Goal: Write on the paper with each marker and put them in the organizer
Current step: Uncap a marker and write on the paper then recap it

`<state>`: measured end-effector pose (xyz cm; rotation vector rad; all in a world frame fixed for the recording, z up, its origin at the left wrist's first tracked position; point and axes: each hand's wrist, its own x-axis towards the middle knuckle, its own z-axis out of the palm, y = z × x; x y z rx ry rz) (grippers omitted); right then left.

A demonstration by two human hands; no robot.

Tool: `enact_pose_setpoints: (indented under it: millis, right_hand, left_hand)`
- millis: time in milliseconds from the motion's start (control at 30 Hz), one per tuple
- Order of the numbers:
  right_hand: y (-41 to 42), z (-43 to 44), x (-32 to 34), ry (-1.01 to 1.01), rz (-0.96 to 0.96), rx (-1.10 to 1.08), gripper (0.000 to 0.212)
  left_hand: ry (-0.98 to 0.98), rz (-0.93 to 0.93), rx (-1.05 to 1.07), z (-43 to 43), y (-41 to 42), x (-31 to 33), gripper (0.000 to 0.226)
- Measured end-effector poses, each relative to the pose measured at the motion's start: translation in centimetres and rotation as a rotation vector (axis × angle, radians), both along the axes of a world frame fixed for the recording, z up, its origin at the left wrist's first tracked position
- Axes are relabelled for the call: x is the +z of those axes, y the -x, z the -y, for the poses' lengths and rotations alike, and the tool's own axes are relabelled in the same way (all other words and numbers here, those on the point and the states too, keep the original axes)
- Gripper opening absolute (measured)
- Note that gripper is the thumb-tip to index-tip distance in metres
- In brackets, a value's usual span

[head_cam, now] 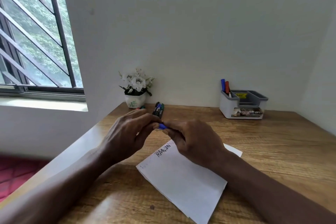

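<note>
Blue marker (161,126) — only a sliver visible

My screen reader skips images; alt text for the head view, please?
The left hand and right hand pinch a blue marker above a written-on paper on a wooden desk. Further back, loose markers lie by a flower pot; a grey organizer holds other markers.

Left grip (127,132) and right grip (192,142) both pinch a blue marker (161,126) above the paper (181,183) on the tabletop (272,142); organizer (225,105), rear right, holds two upright markers (227,85).
</note>
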<state>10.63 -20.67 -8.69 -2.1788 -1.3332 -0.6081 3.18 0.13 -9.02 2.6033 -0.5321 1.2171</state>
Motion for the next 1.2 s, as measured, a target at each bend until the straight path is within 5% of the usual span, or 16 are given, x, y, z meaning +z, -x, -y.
enact_pose_setpoints:
  millis: [267, 467, 567, 633, 800, 867, 1000, 1167, 1200]
  right_hand:
    - [-1.2, 0.6, 0.0, -0.012, -0.116, -0.133, 0.025]
    - [-2.8, 1.5, -0.5, 0.015, -0.158, -0.126, 0.054]
    - [-3.0, 1.5, -0.3, -0.088, -0.128, -0.100, 0.037]
    - [-2.8, 1.3, 0.1, -0.249, -0.316, -0.047, 0.026]
    - [-3.2, 1.5, 1.0, -0.612, -1.112, 0.127, 0.049]
    - [-3.6, 1.9, 1.1, -0.637, -1.253, 0.218, 0.045]
    - [-4.1, 2.3, 0.6, -0.552, -1.120, 0.192, 0.037]
    - [-4.6, 2.5, -0.6, -0.068, -0.228, -0.050, 0.036]
    - [-4.4, 2.5, -0.9, 0.049, -0.165, -0.081, 0.039]
  left_hand:
    - [0.119, -0.003, 0.031, -1.0, -0.1, -0.2, 0.019]
    - [0.161, -0.139, 0.077, -2.5, -0.5, -0.6, 0.018]
    - [0.192, -0.254, 0.092, -2.8, -0.9, -0.8, 0.017]
    - [0.218, -0.345, 0.122, -3.2, -1.1, -1.0, 0.016]
    - [0.194, -0.463, 0.185, -3.5, -1.3, -1.0, 0.011]
    - [0.200, -0.459, 0.178, -3.2, -1.1, -0.9, 0.011]
    - [0.223, -0.486, 0.209, -2.5, -0.7, -0.9, 0.038]
    - [0.180, -0.718, 0.297, -1.6, -0.2, -0.8, 0.092]
    - [0.174, -0.756, 0.310, -1.5, -0.1, -0.7, 0.095]
